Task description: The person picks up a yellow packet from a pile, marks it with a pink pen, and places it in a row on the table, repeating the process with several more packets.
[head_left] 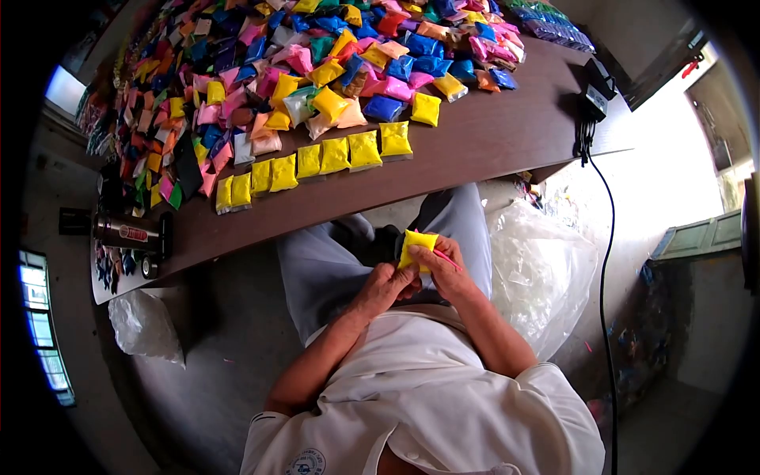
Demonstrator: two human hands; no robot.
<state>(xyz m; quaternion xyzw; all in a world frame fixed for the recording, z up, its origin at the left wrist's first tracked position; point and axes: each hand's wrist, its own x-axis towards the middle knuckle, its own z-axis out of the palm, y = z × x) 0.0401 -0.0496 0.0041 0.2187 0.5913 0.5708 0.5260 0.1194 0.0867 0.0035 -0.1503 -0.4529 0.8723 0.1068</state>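
Note:
Over my lap, a small yellow packet (417,242) is held between both hands. My left hand (388,283) has its fingers closed at the packet's lower left edge. Around the right side of the packet, my right hand (448,271) is closed with its thumb on the front, and a thin pink stick-like item (448,260) shows at its fingers. On the table's near side lies a row of several yellow packets (335,155), with one more yellow packet (426,109) behind its right end.
A large pile of coloured packets (261,71) covers the back left of the brown table (491,131). A dark cylinder (127,232) lies at the left edge. Clear plastic bags (538,269) stand below. A black cable (608,261) hangs at the right.

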